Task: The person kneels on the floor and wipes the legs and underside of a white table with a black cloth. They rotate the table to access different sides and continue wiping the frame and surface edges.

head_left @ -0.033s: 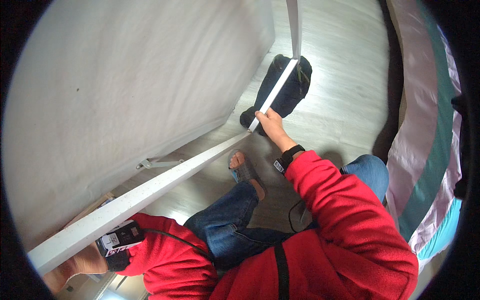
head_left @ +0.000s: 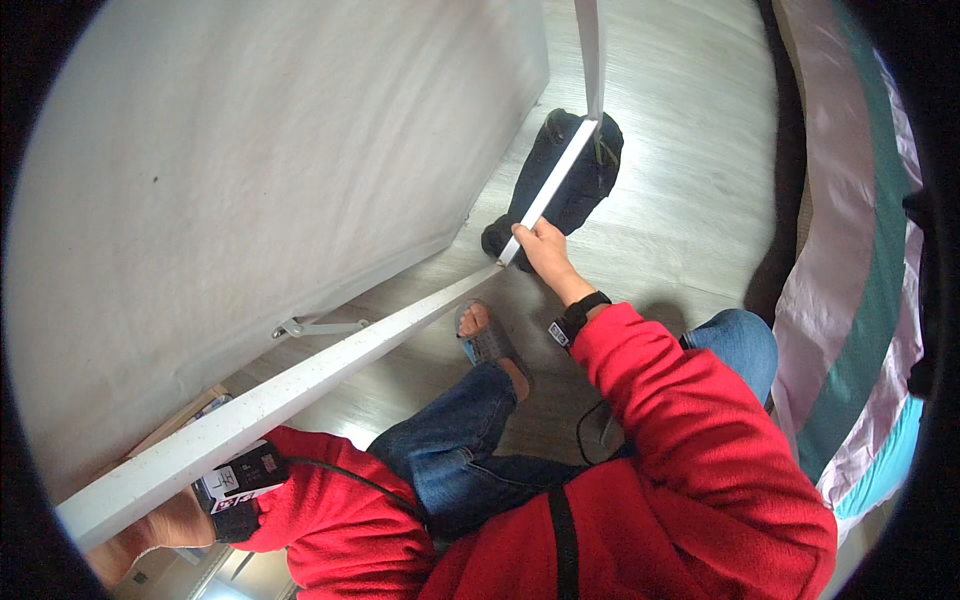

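White frame (head_left: 300,384) lies between the right hand's thumb and fingers, which grasp it just above a corner; left hand (head_left: 112,558) beneath, grip hidden, cannot tell.

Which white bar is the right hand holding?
The middle bar, slanting across the black bundle: the right hand grips it near its lower end. The long bar runs to the lower left; the other bar reaches the top edge.

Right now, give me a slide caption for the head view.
Right hand gripping a white frame, left hand partly hidden behind its near bar, dark bundle on the floor.
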A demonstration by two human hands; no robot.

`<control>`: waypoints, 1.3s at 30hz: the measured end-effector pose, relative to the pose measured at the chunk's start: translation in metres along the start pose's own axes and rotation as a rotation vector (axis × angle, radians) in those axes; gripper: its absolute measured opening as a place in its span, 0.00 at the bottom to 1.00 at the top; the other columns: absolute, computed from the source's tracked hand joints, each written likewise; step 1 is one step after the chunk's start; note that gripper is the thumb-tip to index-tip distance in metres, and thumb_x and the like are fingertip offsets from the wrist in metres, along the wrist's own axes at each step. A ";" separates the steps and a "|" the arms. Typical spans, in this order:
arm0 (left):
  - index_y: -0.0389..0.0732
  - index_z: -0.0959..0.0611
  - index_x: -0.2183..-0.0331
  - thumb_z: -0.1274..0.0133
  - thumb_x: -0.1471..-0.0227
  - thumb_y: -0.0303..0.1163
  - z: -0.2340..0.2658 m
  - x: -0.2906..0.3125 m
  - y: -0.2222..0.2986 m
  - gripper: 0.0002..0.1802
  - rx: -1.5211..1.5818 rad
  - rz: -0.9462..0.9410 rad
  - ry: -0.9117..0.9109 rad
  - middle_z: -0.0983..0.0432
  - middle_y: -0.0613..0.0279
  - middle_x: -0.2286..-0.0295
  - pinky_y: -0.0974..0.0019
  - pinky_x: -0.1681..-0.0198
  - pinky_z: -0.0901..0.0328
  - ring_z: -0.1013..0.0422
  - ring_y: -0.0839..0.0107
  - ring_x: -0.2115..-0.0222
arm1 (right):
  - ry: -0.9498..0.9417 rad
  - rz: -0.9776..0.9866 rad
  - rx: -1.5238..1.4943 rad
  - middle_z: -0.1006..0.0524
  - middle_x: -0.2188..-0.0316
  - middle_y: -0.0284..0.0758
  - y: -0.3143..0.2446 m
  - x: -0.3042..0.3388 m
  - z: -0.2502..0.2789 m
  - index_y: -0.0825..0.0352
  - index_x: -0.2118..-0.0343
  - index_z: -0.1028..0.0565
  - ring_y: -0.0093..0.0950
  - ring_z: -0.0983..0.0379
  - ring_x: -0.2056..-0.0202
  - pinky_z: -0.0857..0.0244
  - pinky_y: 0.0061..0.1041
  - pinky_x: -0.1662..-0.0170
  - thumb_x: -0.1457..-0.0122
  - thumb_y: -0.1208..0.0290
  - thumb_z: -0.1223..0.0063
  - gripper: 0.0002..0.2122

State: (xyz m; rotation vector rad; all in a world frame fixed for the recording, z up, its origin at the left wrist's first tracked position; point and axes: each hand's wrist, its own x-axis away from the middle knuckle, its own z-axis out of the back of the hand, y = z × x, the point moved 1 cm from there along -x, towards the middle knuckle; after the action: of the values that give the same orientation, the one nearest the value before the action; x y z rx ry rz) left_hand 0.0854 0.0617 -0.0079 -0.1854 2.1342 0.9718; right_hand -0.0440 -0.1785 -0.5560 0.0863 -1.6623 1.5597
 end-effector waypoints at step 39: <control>0.36 0.24 0.57 0.49 0.42 0.46 0.071 0.001 0.122 0.22 -1.148 0.660 -0.258 0.24 0.53 0.63 0.66 0.56 0.29 0.25 0.70 0.62 | 0.292 0.086 0.768 0.22 0.58 0.55 -0.115 -0.172 0.065 0.74 0.54 0.29 0.51 0.24 0.54 0.31 0.43 0.50 0.42 0.65 0.52 0.18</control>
State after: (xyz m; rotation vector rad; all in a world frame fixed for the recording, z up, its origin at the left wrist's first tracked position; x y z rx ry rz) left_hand 0.0759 0.1961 0.0335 0.1096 1.1677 2.3723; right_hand 0.0997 -0.3412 -0.5588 0.1772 -0.7884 2.0857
